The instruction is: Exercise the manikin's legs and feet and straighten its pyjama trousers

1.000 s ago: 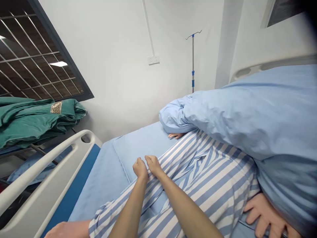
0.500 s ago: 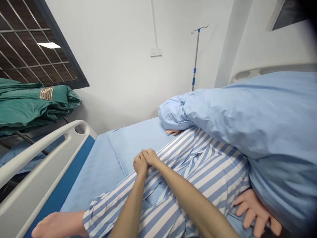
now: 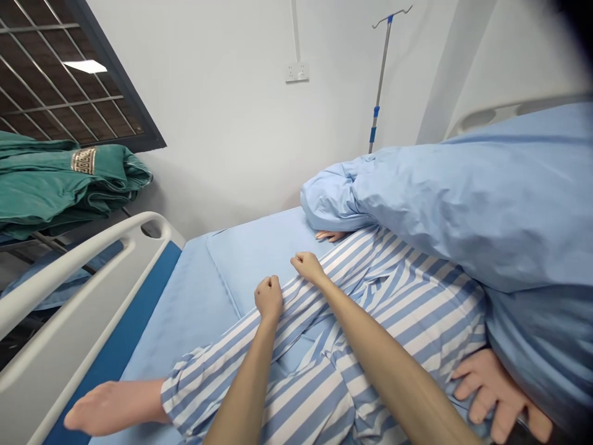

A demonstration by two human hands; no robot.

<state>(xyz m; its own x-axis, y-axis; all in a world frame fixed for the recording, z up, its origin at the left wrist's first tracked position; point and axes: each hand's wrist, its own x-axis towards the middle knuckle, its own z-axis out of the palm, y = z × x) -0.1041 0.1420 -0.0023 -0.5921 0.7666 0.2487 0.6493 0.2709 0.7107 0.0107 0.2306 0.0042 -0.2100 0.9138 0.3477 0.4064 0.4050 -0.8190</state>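
A manikin in blue-and-white striped trousers [image 3: 319, 395] lies on the bed, its bare foot [image 3: 102, 408] at lower left. My left hand [image 3: 269, 298] is closed in a fist over the far trouser leg [image 3: 231, 343], near its edge. Farther up that leg, my right hand [image 3: 308, 267] also makes a fist, apart from the left. Neither fist shows anything in it. Whether they touch the cloth is hard to tell. One manikin hand [image 3: 504, 392] rests at lower right; the other [image 3: 330, 236] peeks out beneath a blue quilt [image 3: 430, 210].
The bed's blue sheet [image 3: 194, 309] stretches along the wall, with a pale bed end panel [image 3: 88, 296] at left. Green folded cloth [image 3: 60, 185] lies beyond it, below a barred window [image 3: 55, 80]. An IV pole [image 3: 381, 80] stands behind the bed.
My hands, which were together on the leg, have come apart into two fists. The right moved up the leg toward the quilt. The view has shifted slightly.
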